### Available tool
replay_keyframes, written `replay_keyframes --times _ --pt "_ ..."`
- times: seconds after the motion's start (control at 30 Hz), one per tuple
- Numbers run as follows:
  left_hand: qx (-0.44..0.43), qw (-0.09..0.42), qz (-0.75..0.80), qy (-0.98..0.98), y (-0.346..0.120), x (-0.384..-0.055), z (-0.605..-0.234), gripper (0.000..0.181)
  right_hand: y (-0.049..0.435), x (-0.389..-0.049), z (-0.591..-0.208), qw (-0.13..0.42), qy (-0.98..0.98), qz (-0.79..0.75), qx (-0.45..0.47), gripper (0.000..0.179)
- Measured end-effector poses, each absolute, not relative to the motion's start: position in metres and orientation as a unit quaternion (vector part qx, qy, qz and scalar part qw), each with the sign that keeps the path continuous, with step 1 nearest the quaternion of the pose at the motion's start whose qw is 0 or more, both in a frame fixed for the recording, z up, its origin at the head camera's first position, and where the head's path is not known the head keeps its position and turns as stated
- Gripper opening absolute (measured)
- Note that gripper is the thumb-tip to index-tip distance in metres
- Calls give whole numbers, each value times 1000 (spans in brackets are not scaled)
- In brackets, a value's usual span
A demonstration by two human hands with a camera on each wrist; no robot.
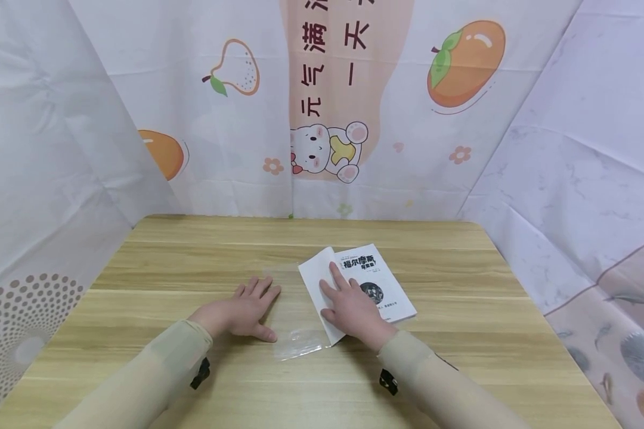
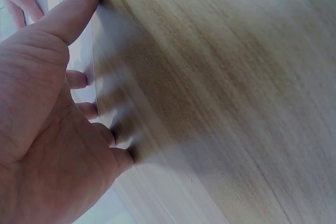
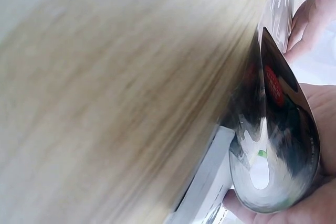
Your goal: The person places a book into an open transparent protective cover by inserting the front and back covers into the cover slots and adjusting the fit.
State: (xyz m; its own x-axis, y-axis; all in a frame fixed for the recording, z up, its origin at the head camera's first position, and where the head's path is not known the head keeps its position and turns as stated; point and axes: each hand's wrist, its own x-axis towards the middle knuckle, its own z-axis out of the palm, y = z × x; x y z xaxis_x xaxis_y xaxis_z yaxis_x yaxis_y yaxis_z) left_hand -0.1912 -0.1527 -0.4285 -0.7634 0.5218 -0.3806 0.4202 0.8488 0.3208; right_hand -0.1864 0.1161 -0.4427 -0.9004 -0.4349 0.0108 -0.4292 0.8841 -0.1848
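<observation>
A paperback book (image 1: 399,298) lies tilted on the table, its front cover (image 1: 312,277) turned over to the left so the white inner side faces up. My right hand (image 1: 356,308) lies with spread fingers on that white side. In the right wrist view, the cover's dark, glossy outside (image 3: 289,135) bends in a curve beside the white page block (image 3: 207,182). A clear plastic film (image 1: 299,341) lies flat, reaching left from beneath the cover. My left hand (image 1: 249,313) rests with spread fingers on the film's left part, its fingertips down at the film's edge in the left wrist view.
The wood-grain table (image 1: 193,250) extends around the book on all sides. Behind it hangs a printed cloth (image 1: 236,196) with fruit and a cartoon bear, and more cloth (image 1: 569,179) encloses the sides. A dark wrist strap (image 1: 200,374) shows under the left sleeve.
</observation>
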Motion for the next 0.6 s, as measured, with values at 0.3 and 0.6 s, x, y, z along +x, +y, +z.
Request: replay_keyframes --times 0.3,0.6 --pt "252 232 110 933 -152 -191 -428 104 115 -186 -442 19 970 -85 -226 61" --pt "254 233 116 931 -152 -189 -426 104 114 -184 -442 21 969 -83 -234 60"
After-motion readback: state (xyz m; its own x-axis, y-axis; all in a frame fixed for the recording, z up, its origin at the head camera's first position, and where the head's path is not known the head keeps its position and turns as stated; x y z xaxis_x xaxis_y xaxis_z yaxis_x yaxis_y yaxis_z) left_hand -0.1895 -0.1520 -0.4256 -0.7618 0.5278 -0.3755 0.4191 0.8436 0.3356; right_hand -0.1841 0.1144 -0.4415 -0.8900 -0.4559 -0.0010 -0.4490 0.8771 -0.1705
